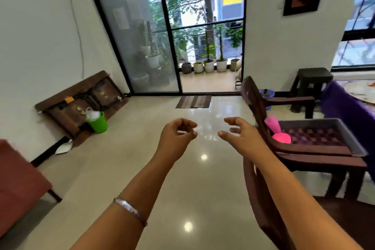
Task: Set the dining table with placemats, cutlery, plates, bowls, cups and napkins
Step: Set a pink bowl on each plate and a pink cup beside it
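Left hand: we see our left hand (178, 133) out in front over the shiny floor (142, 168), fingers loosely curled, holding nothing.
Right hand: our right hand (238, 131) is beside it, a little apart, fingers loose and bent, holding nothing too.
Bracelet: a silver bracelet (129, 210) sits on our left arm.
Tabletop: the tabletop (345, 105) is far to the right, with a purple cloth over it.
Tray: a grey tray (349, 138) rests on the seat of a dark wooden chair (257, 103), just beside the tabletop.
Pink things: two pink things (278, 131) lie in the tray; we cannot tell what they are.
Green bucket: a green bucket (99, 122) stands by the left wall.
Door: the glass door (207, 32) is open to pots of plants (209, 65).
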A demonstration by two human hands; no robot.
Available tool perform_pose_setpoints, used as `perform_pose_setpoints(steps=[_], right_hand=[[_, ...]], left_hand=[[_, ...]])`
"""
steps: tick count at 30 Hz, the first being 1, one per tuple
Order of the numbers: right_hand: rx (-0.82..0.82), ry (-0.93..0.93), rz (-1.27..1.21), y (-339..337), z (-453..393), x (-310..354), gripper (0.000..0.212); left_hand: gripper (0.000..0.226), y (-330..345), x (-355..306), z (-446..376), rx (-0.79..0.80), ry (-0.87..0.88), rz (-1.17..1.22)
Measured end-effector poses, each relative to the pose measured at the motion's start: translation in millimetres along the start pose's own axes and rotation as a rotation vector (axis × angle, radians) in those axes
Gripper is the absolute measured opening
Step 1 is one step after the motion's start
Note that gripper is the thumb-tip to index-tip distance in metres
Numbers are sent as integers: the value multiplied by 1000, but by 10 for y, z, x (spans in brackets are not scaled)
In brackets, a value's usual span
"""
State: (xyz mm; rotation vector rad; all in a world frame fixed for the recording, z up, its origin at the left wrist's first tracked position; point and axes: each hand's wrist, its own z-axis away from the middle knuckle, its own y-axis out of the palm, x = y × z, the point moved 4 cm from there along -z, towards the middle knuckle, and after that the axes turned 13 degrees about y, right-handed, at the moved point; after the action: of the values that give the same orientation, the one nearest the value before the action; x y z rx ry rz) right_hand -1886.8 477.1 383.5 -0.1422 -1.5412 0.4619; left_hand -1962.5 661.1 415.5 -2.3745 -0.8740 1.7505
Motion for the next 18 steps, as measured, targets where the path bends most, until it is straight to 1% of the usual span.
perform_pose_setpoints(steps=[4, 9, 15, 18], right_hand=[[-65, 73, 16, 38, -610, -62, 48], [-225, 194, 28, 41, -1397, -281, 44], [-412, 334, -28, 103, -2317, -256, 42], [-491, 370, -109, 77, -2655, -266, 39]], left_hand=[[21, 146, 519, -727, 79, -30, 56], [25, 520, 1077, -1733, 204, -67, 176], [28, 898, 1500, -2946, 414, -24, 253], [25, 1101, 1627, -3510, 468, 13, 268]])
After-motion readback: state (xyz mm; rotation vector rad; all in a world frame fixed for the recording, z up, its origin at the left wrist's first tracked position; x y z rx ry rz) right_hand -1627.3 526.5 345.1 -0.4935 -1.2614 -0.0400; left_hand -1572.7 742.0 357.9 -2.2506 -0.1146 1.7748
